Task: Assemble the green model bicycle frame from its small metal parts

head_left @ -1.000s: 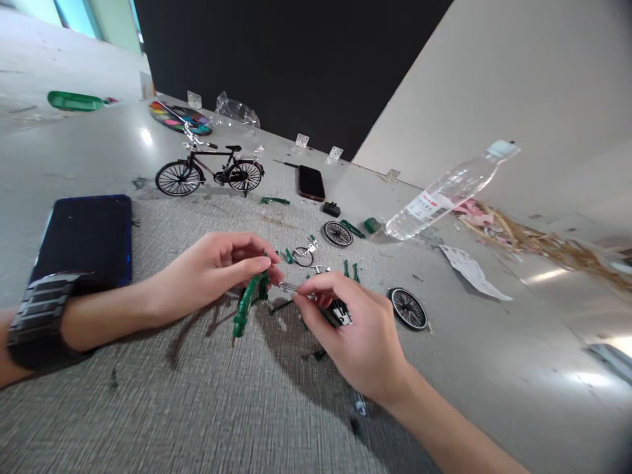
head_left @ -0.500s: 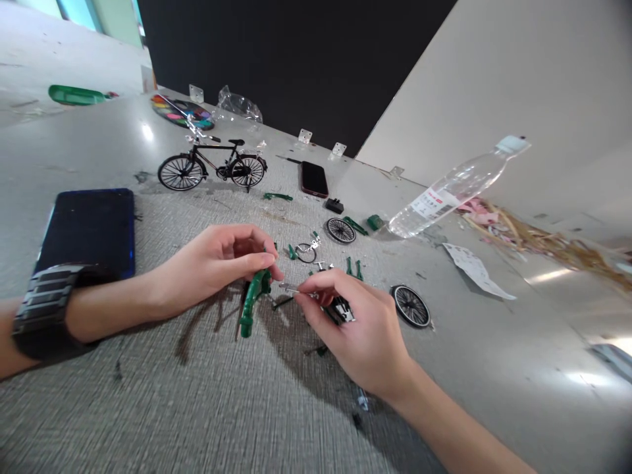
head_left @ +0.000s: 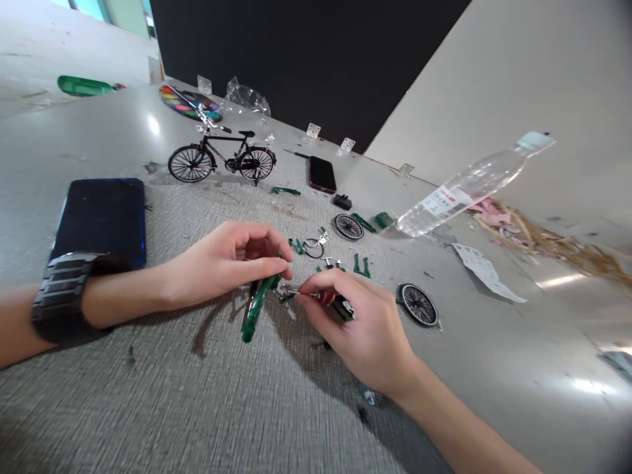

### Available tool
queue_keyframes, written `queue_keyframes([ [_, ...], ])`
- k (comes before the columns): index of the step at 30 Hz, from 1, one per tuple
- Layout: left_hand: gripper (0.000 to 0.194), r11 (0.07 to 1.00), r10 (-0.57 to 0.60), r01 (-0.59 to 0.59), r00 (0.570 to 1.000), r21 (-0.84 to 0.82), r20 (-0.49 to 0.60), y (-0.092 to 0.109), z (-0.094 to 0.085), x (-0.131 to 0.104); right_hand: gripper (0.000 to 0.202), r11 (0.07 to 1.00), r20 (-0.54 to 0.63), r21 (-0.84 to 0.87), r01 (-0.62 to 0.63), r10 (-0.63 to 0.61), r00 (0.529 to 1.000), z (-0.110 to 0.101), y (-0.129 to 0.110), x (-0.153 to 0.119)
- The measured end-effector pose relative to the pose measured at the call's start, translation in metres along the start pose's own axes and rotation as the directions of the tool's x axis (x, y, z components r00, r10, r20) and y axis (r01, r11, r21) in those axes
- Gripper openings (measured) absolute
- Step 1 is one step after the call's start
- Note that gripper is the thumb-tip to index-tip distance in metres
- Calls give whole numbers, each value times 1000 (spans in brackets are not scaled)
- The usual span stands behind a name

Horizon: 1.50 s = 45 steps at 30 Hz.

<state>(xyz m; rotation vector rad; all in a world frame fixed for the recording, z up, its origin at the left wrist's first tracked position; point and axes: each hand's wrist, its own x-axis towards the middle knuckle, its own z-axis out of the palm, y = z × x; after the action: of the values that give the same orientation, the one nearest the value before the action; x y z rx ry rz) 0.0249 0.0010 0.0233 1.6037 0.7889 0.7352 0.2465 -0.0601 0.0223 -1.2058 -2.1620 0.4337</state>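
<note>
My left hand [head_left: 237,260] pinches a curved green part [head_left: 257,308] between thumb and fingers, its lower end tilted down over the grey mat. Facing it, my right hand [head_left: 363,326] holds a small thin metal piece [head_left: 292,290] between thumb and forefinger, its tip close to the green part. Whether the two touch is too small to tell. Beyond my hands lie a silver-and-black ring piece [head_left: 313,247], a spoked wheel [head_left: 349,226] and small green forked parts [head_left: 362,265]. A second wheel [head_left: 419,305] lies right of my right hand.
An assembled black model bicycle [head_left: 224,157] stands at the back left. A dark tablet [head_left: 101,217] lies beside my left wrist. Farther back is a phone [head_left: 322,174]. A clear bottle [head_left: 457,194] and a paper sheet [head_left: 486,271] are on the right.
The green part in my left hand has turned slightly, and the metal piece in my right hand is nearer to it. The whole view has shifted a little.
</note>
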Motion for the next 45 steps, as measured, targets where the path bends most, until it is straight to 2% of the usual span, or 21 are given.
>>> queue_keyframes([
  [9, 15, 998, 21, -22, 999, 54, 27, 1, -1, -1, 5, 999, 94, -46, 14, -9, 995, 0, 2, 0],
  [20, 17, 973, 102, -120, 990, 199, 96, 1, 3, -5, 3, 998, 181, -39, 44, -37, 983, -2, 3, 4],
  [26, 15, 967, 132, -154, 984, 202, 120, -2, 3, -6, 4, 999, 195, -32, 44, -36, 980, -3, 3, 6],
  [39, 17, 959, 157, -174, 983, 224, 90, 0, 3, -4, 11, 996, 141, -57, 75, -66, 988, 1, 7, 5],
  [45, 17, 965, 154, -170, 984, 201, 95, 0, 3, -4, 7, 990, 49, -59, 127, -124, 991, 3, 7, 4],
])
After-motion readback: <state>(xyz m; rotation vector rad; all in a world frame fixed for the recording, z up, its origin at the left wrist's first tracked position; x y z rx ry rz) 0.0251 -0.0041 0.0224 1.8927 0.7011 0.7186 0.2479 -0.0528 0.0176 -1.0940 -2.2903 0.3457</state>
